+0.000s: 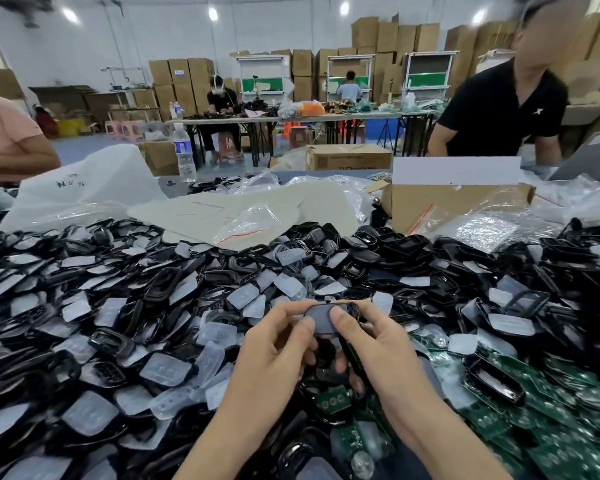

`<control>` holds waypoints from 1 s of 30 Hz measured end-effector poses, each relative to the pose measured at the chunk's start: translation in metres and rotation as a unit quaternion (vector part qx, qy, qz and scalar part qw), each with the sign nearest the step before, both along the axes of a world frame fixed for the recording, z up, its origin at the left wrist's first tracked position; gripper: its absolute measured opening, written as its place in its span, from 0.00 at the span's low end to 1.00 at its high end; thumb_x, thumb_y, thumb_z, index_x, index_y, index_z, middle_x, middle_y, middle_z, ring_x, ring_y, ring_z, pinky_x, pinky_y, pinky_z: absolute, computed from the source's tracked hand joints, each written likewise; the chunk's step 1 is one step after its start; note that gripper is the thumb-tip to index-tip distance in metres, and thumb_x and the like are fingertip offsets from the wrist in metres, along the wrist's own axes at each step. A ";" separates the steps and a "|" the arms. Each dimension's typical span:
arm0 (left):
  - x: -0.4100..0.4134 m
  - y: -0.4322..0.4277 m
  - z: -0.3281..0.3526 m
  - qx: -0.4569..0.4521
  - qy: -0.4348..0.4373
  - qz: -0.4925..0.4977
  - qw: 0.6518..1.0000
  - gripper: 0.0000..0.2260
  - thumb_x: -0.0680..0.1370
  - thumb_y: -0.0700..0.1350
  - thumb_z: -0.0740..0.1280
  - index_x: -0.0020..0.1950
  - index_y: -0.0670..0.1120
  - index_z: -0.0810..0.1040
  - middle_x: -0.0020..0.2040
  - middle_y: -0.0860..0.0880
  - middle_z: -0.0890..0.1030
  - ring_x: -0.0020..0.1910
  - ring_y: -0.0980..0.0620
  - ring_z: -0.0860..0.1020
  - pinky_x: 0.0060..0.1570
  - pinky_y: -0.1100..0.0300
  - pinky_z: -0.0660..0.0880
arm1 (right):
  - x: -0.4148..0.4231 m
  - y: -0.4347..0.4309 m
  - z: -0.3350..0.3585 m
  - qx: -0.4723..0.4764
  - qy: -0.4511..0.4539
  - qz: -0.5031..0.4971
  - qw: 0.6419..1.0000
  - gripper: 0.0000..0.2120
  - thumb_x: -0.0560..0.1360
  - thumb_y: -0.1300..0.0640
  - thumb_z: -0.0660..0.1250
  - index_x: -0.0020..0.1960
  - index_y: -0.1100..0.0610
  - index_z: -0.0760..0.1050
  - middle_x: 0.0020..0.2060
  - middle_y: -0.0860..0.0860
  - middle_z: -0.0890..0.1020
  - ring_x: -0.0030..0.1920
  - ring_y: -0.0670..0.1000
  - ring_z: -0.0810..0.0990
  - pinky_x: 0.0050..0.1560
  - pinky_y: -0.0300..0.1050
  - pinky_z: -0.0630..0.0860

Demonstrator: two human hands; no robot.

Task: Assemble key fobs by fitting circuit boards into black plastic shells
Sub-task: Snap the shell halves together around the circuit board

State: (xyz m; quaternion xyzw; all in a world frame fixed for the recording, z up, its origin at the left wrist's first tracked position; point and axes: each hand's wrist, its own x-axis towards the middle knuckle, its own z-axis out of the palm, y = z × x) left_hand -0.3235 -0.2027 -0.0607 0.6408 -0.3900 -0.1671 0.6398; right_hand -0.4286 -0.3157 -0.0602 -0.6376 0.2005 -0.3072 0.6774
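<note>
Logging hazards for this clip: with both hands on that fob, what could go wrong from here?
1. The left hand and right hand thumb the grey pad; uneven pressure may seat it skewed in the black shell.
2. The right hand also seems to hold a green board; it could slip into the pile of shells.

No readable text, white bag [84, 188] scrawl illegible

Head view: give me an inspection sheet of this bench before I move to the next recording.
Surface: table almost wholly buried under parts.
Job's things: heap of black shells; green circuit boards at right; one held shell.
Clutter: translucent button pads, plastic bags, cardboard box, water bottle.
Hands: left hand and right hand both pinch the held shell, thumbs on top.
Cables: nothing seen.
Surroundings: other workers, stacked cartons behind.
</note>
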 end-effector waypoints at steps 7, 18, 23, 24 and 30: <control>-0.004 0.001 0.002 -0.011 0.032 -0.009 0.999 0.11 0.84 0.46 0.61 0.56 0.58 0.82 0.41 0.48 0.83 0.38 0.52 0.79 0.38 0.61 0.76 | -0.001 -0.002 -0.001 0.004 0.005 -0.025 1.000 0.05 0.78 0.46 0.70 0.46 0.46 0.81 0.31 0.50 0.83 0.27 0.48 0.77 0.20 0.40 0.68; 0.004 0.000 0.001 0.010 0.009 0.006 1.000 0.13 0.80 0.41 0.67 0.47 0.61 0.80 0.36 0.43 0.79 0.32 0.53 0.78 0.35 0.60 0.76 | -0.005 0.000 0.002 -0.040 0.006 0.001 0.999 0.03 0.77 0.51 0.73 0.46 0.44 0.79 0.28 0.48 0.81 0.21 0.45 0.74 0.19 0.36 0.67; -0.002 0.000 -0.002 0.014 -0.031 0.031 0.999 0.14 0.81 0.41 0.65 0.49 0.62 0.80 0.36 0.54 0.82 0.35 0.57 0.79 0.37 0.64 0.75 | -0.003 0.001 0.001 -0.069 0.009 0.024 0.997 0.08 0.77 0.55 0.74 0.50 0.42 0.80 0.34 0.49 0.84 0.27 0.49 0.78 0.22 0.36 0.69; -0.003 0.000 -0.002 0.014 -0.035 0.031 0.999 0.14 0.82 0.41 0.65 0.50 0.62 0.80 0.38 0.55 0.83 0.36 0.58 0.79 0.38 0.65 0.75 | -0.003 0.002 0.000 -0.068 0.011 0.023 0.997 0.07 0.77 0.54 0.73 0.50 0.42 0.81 0.33 0.49 0.83 0.27 0.50 0.78 0.22 0.36 0.68; -0.009 0.003 -0.001 0.021 -0.097 0.023 0.995 0.15 0.84 0.41 0.61 0.57 0.62 0.80 0.45 0.59 0.84 0.43 0.58 0.81 0.43 0.67 0.76 | 0.000 0.006 -0.002 -0.020 0.000 0.018 1.000 0.03 0.78 0.54 0.72 0.48 0.46 0.79 0.36 0.48 0.83 0.27 0.49 0.77 0.23 0.36 0.68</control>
